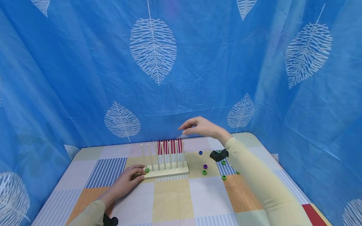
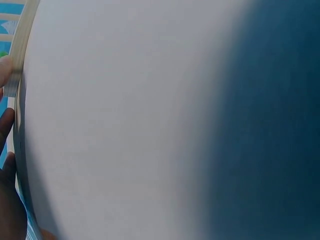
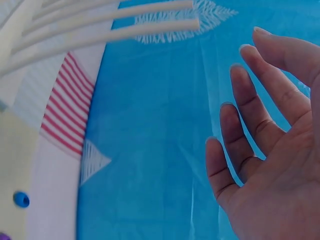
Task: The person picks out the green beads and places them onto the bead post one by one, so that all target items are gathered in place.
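A pale wooden peg board [image 1: 169, 171] stands on the table with a row of upright pegs. One green bead [image 1: 147, 170] sits at the foot of its leftmost peg. My left hand [image 1: 128, 179] holds the board's left end, thumb in front and fingers behind; only some fingertips show at the edge of the left wrist view. Above and right of the pegs, my right hand [image 1: 202, 127] hovers with fingers loosely bent. In the right wrist view its fingers [image 3: 250, 97] are spread apart and nothing lies between them. The pegs [image 3: 165, 28] are off to its upper left.
Right of the board lie a blue bead [image 1: 200, 153], a purple bead [image 1: 205, 166] and several green ones, among them a green bead [image 1: 224, 177] near the right forearm. A patchwork cloth [image 1: 172, 196] covers the table. Blue curtains [image 1: 192, 62] hang behind and at both sides.
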`<state>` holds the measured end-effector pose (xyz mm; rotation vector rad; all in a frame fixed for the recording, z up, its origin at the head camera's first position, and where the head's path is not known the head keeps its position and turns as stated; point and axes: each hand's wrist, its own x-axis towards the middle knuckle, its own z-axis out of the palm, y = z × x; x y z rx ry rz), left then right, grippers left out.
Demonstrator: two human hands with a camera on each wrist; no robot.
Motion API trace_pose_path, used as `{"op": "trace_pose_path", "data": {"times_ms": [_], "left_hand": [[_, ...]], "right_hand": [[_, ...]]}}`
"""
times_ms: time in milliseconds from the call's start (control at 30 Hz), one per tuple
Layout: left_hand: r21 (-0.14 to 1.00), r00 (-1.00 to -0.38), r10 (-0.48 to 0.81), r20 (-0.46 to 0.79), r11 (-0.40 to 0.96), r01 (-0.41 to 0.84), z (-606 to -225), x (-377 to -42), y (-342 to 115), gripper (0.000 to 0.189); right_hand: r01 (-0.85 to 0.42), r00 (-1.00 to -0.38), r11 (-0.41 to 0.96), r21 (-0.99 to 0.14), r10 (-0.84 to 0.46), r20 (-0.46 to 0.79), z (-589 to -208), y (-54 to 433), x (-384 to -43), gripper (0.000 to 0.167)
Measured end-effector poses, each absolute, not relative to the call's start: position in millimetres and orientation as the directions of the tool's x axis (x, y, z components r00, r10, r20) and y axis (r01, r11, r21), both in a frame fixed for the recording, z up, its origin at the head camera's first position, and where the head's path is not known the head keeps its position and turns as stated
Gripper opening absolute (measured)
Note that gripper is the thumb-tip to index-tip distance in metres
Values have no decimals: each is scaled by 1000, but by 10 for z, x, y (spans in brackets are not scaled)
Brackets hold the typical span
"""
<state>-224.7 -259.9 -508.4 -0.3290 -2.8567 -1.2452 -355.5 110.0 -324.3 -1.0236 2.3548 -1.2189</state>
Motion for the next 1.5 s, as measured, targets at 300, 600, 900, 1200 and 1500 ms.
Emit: {"op": "trace_pose_path", "data": {"times_ms": [300,600,900,1200,1500], "left_hand": [[721,-977,190,94,664,198,-5093,-2248,-2593,8],[739,-980,185,77,650,180,-5099,-2240,-2595,8],[732,-978,191,86,654,192,-5101,-2252,-2600,9],[736,-980,178,85,652,183,-5093,-2233,-2580,9],[735,-979,183,89,652,188,-5095,-2248,-2582,7]], "right_hand": [[-402,-762,437,-805,-647,29,-3368,1452,-3572,32],[-341,-810,490,-802,-586,-13,-3549,1753,-3543,33],[-322,-835,508,-799,-549,-12,-3683,2019,-3488,33],[-284,-857,534,-796,-513,-39,-3887,2255,-3439,37],[-263,-878,561,-785,-476,-46,-4099,2493,-3377,41]]}}
